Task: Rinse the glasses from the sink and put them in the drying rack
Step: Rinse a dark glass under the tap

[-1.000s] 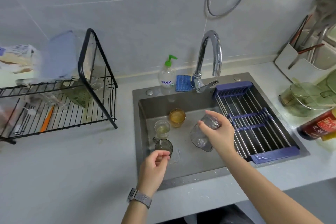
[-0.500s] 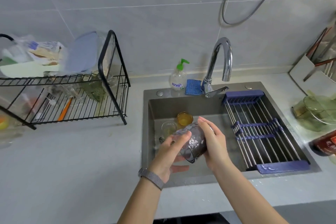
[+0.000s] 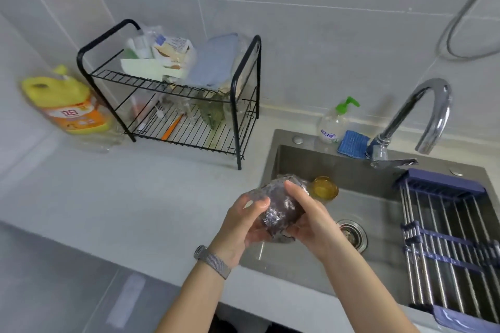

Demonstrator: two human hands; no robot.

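Gripping textured glass (image 3: pixel 280 204) in both hands, soap bottle (image 3: pixel 332 124) label unreadable

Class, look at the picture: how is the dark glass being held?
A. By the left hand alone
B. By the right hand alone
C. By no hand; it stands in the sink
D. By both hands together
D: the left hand and the right hand both wrap around the dark glass above the sink.

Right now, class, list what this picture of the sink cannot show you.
- Glass, head view: left hand and right hand cover its rim and base; motion blur hides its pattern.
- Sink floor: hands hide the part where other glasses might stand; only an amber glass shows.
- Black rack contents: blurred.
- Roll-up rack: cut off at the right edge.
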